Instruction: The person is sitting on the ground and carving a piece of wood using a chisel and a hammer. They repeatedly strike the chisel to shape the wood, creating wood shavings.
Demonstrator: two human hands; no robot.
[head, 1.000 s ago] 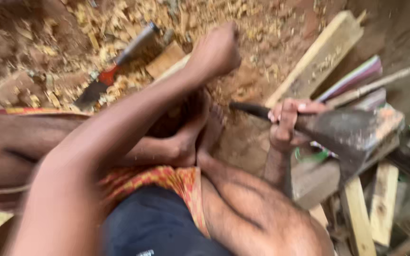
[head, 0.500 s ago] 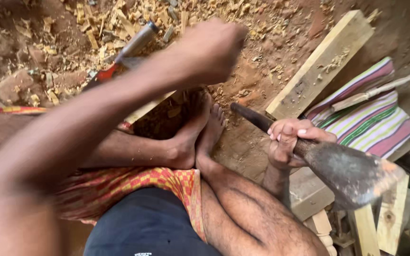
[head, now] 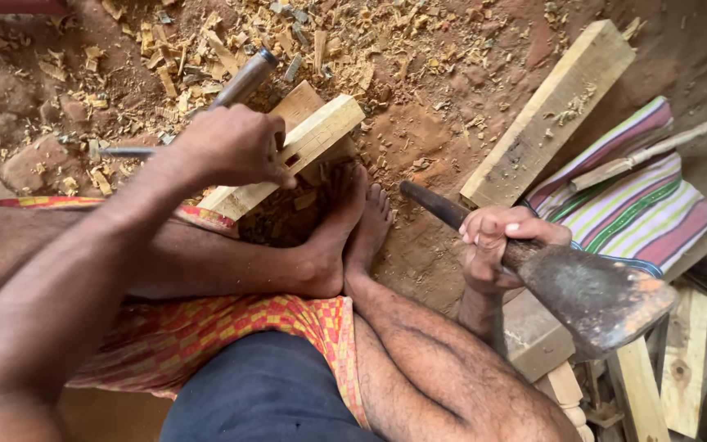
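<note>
Left hand (head: 235, 147): you clasp the notched wood block (head: 288, 155).
Right hand (head: 497, 245): you grip the hatchet (head: 583, 290).
Progress: chips (head: 353, 41) lie scattered; block looks only partly shaped.

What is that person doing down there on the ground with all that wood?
A person sits on the dirt floor working wood. The left hand grips a pale wooden block with a slot cut in it, propped by the bare feet. The right hand holds a broad-bladed hatchet off to the side, blade away from the block. A chisel lies among wood chips behind. A longer plank and a striped cloth lie nearby.
</note>
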